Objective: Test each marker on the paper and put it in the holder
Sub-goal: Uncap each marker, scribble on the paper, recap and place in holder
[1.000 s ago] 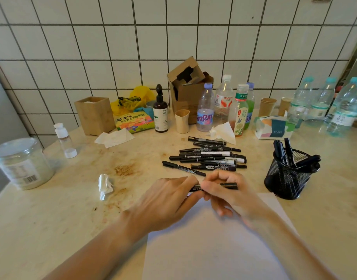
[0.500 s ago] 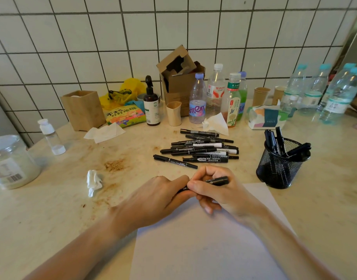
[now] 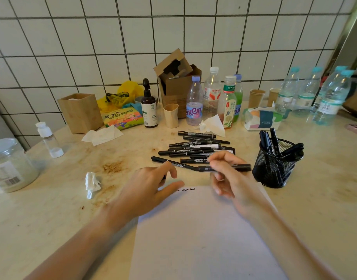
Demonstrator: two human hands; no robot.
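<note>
Now 1 marker pinched in right hand; left hand loose, fingers relaxed; 1 holder; 1 paper.

One head-worn view here — wide-angle, looking forward and down across the table toward the tiled wall. Both forearms reach in from the bottom edge, close up — the paper sits nearest.

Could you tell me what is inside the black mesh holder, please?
Several black markers stand or lean in the mesh holder; their lower ends and exact number are unclear through the mesh.
</note>
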